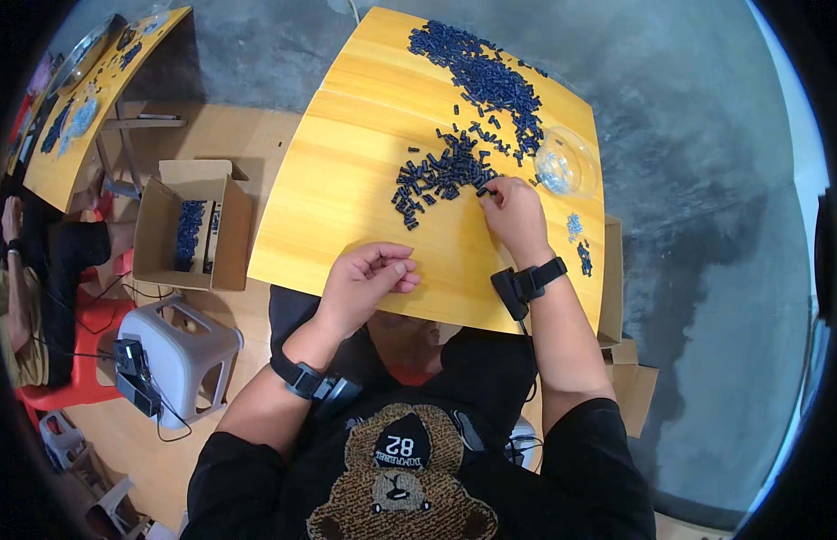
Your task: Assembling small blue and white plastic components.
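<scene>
My right hand (516,213) is at the right edge of a loose heap of small dark blue cylindrical pieces (444,169). Its thumb and forefinger pinch one small dark piece (482,191). My left hand (369,281) hovers over the table's near edge, its fingers curled in toward the thumb. Whatever lies between those fingertips, if anything, is hidden. Both hands are above a yellow wood-grain table (315,193). Farther back spreads a much larger pile of the same dark pieces (490,76).
A clear round bowl (588,171) with small shiny parts stands at the table's right. Near it lie a silvery cluster (574,227) and some dark pieces (586,258). On the floor at left are an open cardboard box (231,236) and a grey stool (198,346). A person (27,306) sits beyond.
</scene>
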Action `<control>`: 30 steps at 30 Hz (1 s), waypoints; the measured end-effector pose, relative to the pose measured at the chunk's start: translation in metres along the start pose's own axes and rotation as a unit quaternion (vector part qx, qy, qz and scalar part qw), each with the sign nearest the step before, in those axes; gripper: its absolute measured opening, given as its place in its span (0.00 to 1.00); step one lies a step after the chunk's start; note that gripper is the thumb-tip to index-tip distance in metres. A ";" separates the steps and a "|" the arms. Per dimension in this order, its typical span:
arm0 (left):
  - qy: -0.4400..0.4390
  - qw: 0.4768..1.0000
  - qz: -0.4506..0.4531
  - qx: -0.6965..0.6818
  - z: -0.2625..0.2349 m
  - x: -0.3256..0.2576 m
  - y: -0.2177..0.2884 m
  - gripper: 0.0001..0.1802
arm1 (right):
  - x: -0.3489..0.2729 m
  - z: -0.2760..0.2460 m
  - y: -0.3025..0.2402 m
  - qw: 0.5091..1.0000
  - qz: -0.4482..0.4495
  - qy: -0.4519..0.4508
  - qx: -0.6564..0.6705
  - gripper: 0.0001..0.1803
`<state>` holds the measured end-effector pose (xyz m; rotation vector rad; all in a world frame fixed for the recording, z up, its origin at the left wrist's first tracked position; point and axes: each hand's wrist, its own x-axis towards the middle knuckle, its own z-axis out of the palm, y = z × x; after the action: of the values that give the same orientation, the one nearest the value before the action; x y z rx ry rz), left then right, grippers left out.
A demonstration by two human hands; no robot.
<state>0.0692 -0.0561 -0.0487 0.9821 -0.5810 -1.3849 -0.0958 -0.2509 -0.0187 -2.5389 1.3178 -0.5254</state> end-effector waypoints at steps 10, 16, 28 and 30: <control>-0.010 1.000 0.013 -0.003 -0.001 0.001 -0.002 0.12 | -0.005 -0.009 -0.006 0.999 -0.029 0.009 0.037 0.08; 0.009 1.000 0.006 -0.020 0.002 -0.002 0.000 0.11 | -0.007 0.002 -0.008 0.999 -0.027 -0.013 0.019 0.04; 0.008 0.999 -0.015 0.038 0.011 0.002 0.005 0.12 | -0.053 -0.025 -0.052 0.987 -0.034 -0.052 0.146 0.05; 0.015 0.998 -0.032 0.052 0.024 0.001 0.011 0.13 | -0.069 -0.029 -0.064 0.974 -0.054 -0.052 0.215 0.05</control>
<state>0.0553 -0.0636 -0.0281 1.1118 -0.6096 -1.4063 -0.0971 -0.1587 0.0168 -2.2488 0.9147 -0.6140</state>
